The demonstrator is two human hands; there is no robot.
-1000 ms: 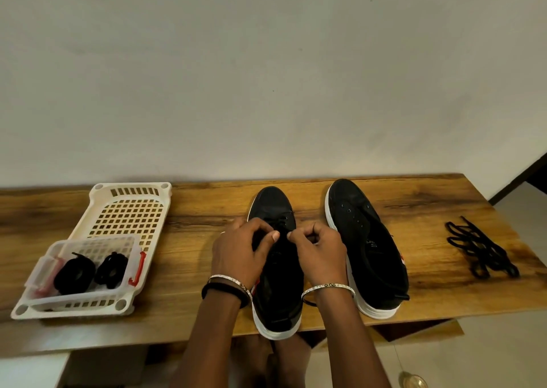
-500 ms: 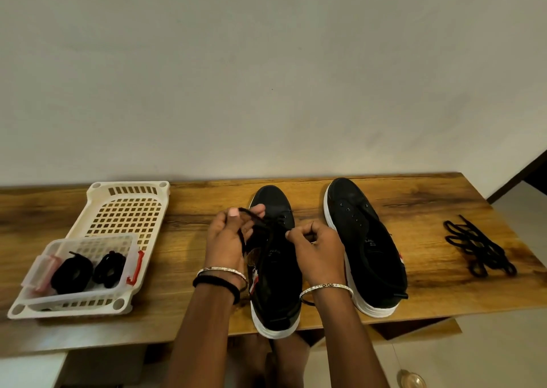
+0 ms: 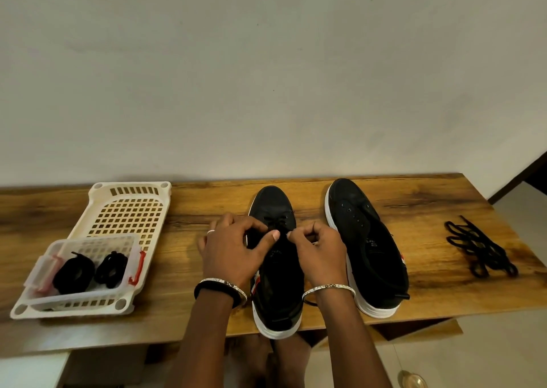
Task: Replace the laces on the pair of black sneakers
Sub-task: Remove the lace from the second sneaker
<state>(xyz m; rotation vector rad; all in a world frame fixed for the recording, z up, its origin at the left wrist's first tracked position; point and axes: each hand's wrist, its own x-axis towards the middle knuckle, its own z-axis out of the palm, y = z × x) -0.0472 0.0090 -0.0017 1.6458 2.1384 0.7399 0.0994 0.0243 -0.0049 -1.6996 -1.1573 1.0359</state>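
Two black sneakers with white soles stand side by side on the wooden table (image 3: 414,204), toes toward the wall. The left sneaker (image 3: 275,293) has a black lace (image 3: 276,220) in its front eyelets. My left hand (image 3: 233,251) and my right hand (image 3: 319,248) are over its eyelet area, fingers curled, each pinching the lace. The right sneaker (image 3: 367,245) has bare eyelets and no lace. A loose black lace bundle (image 3: 479,250) lies on the table at the right.
A cream plastic basket tray (image 3: 130,207) sits at the left, holding a small clear box (image 3: 88,245) with two coiled black laces (image 3: 88,270). The wall is just behind the table. The table's front edge is close to the sneakers' heels.
My left hand, which had lifted with a lace loop pulled up and left, has come back down onto the left sneaker beside my right hand.
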